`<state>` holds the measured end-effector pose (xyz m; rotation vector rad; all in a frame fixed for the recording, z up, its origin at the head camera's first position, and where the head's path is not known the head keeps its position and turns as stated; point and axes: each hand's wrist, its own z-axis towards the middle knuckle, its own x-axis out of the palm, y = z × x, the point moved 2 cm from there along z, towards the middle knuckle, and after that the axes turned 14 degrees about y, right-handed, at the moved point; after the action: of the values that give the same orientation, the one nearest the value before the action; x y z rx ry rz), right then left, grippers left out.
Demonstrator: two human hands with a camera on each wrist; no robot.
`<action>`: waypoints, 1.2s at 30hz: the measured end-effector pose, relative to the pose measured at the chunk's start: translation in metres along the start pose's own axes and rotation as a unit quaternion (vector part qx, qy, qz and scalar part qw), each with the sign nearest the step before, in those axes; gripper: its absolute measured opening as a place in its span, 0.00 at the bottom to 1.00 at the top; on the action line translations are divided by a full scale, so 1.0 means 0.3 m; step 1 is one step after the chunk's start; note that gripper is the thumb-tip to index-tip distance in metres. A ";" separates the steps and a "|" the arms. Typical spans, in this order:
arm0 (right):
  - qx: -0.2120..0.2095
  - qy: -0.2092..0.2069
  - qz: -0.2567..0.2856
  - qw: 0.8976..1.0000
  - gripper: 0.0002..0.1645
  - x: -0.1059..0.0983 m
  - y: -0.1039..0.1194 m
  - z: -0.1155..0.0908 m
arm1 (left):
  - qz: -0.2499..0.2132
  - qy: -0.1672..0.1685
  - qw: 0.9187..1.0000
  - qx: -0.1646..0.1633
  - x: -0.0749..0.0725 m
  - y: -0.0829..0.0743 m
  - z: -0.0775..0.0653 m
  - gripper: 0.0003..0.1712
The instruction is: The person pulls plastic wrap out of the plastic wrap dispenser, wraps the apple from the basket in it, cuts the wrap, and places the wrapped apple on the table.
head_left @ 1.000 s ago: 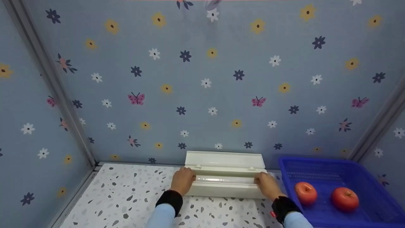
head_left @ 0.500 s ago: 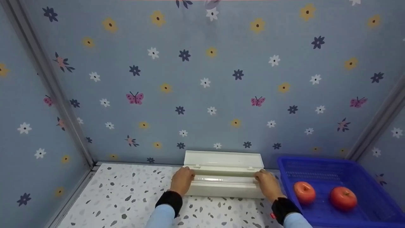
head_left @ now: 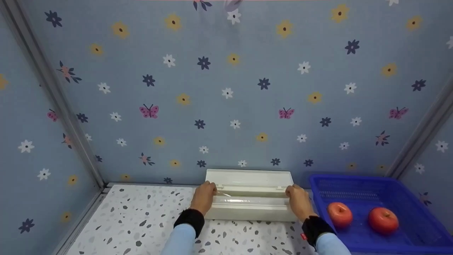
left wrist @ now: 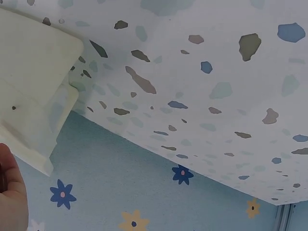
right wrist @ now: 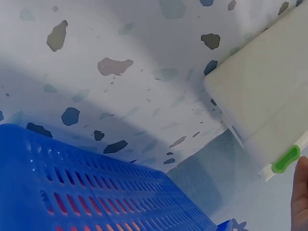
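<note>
A long cream cling film dispenser point(head_left: 251, 215) lies at the back of the table with its lid point(head_left: 248, 177) raised. Inside is a clear, shiny roll of cling film point(head_left: 244, 200). My left hand point(head_left: 204, 197) is over the box's left end, fingers curled, pinching the film; a thin glossy streak of film runs from it toward the roll. At the right end, my right hand point(head_left: 298, 202) holds the film likewise, its fingertips partly hidden. In the wrist views only part of the left hand point(left wrist: 13, 192) and right hand point(right wrist: 301, 195) shows beside the box. A green piece point(right wrist: 286, 160) sits on its right end.
A blue plastic basket point(head_left: 354, 177) stands close on the right, holding two red apples point(head_left: 340, 215). A floral-patterned wall point(head_left: 226, 106) rises directly behind the box. The speckled white tabletop point(head_left: 148, 219) extends to the left and front.
Both hands have risen slightly from the roll toward the lid. A strip of film now shows stretched by my left fingers. The box stays in place; the head view has shifted a little.
</note>
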<state>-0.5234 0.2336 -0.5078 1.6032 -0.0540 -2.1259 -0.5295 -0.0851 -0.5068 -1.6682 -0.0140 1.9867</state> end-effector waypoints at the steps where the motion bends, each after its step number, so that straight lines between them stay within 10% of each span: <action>1: -0.001 -0.002 -0.001 1.000 0.14 -0.005 0.000 0.001 | -0.001 0.000 1.000 0.001 -0.004 -0.002 0.001 0.03; 36: 0.020 0.035 0.027 0.999 0.15 -0.171 0.042 0.040 | -0.043 -0.039 0.998 0.025 -0.148 -0.046 0.032 0.03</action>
<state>-0.5197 0.2394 -0.4540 1.6784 -0.1172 -2.0393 -0.5291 -0.0882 -0.4592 -1.5326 -0.0625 1.9693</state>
